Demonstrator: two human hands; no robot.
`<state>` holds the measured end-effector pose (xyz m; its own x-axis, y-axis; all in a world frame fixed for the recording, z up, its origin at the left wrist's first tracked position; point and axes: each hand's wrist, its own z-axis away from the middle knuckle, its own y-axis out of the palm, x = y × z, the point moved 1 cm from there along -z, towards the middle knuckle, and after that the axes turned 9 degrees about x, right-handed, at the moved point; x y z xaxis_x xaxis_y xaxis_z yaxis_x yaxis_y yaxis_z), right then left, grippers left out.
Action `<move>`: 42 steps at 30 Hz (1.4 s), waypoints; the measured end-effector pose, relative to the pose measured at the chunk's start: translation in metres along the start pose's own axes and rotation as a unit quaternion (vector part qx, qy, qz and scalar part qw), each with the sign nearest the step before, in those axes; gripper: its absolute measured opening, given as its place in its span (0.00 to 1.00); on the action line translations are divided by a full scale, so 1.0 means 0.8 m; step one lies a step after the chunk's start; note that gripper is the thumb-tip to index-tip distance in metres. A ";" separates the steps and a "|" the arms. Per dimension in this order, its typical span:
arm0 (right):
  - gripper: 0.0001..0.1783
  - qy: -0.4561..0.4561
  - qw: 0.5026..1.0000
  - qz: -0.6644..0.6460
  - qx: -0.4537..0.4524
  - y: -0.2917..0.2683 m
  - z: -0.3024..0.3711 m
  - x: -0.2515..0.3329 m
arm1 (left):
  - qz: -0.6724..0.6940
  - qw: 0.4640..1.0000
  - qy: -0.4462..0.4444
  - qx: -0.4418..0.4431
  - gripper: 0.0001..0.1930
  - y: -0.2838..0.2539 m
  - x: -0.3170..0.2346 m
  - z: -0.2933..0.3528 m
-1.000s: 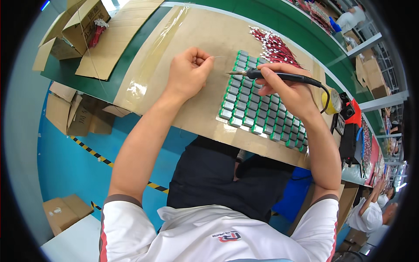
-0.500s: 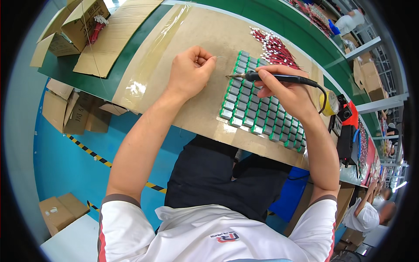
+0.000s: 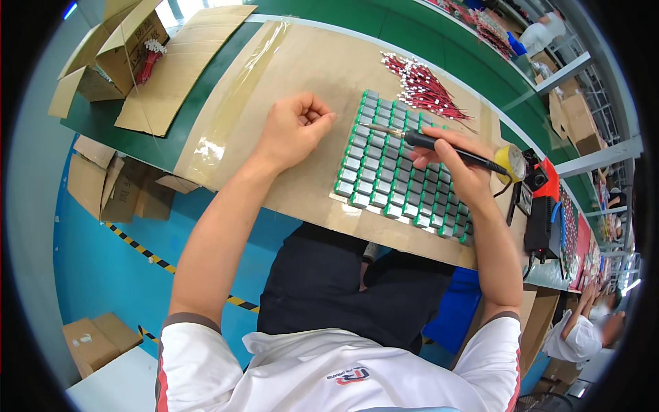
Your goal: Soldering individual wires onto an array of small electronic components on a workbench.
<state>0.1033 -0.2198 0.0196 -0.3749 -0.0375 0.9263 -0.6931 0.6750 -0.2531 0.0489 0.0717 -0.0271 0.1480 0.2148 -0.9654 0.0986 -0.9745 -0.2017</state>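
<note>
My right hand [image 3: 456, 161] grips a soldering iron [image 3: 429, 142] by its black handle, like a pen. The iron's metal tip points left, over the upper left part of a slanted grid of small grey blocks with green edges [image 3: 391, 168]. Left of the grid, my left hand [image 3: 295, 130] hovers over the brown board with thumb and forefinger pinched together. A thin solder wire showed at those fingertips a moment ago; now it is too fine to make out clearly. Whether the iron's tip touches a block, I cannot tell.
Red wires with white connectors [image 3: 425, 86] lie behind the grid. To the right stand a yellow roll [image 3: 510, 161] and a black box-shaped unit [image 3: 542, 223]. An opened carton [image 3: 130, 51] is at far left. Other people [image 3: 580, 336] work off to the right.
The soldering iron's tip has moved slightly down and right, now over the blocks instead of at the grid's left edge. My left hand is slightly lower, still pinched. The whole view has shifted a little.
</note>
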 end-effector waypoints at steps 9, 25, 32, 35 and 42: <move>0.16 0.006 1.000 0.012 0.029 0.005 0.014 -0.016 | -0.033 0.995 -0.004 0.098 0.03 -0.002 0.003 0.000; 0.13 -0.002 1.000 0.000 -0.012 0.004 0.010 -0.022 | -0.081 0.992 -0.010 0.096 0.04 0.000 -0.002 -0.007; 0.14 -0.011 1.000 -0.010 -0.002 0.010 0.011 -0.025 | -0.106 0.991 0.008 0.082 0.04 -0.004 0.008 0.002; 0.13 -0.034 0.999 -0.014 0.009 0.009 0.012 -0.028 | -0.085 0.993 -0.005 0.085 0.04 -0.001 0.007 0.002; 0.13 -0.031 0.999 -0.018 -0.005 0.007 0.013 -0.026 | -0.091 0.992 -0.012 0.085 0.04 0.000 0.003 -0.003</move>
<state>0.1009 -0.2226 -0.0038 -0.3876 -0.1072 0.9156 -0.7010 0.6793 -0.2172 0.0513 0.0723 -0.0289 0.1200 0.3895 -0.9132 -0.0468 -0.9166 -0.3971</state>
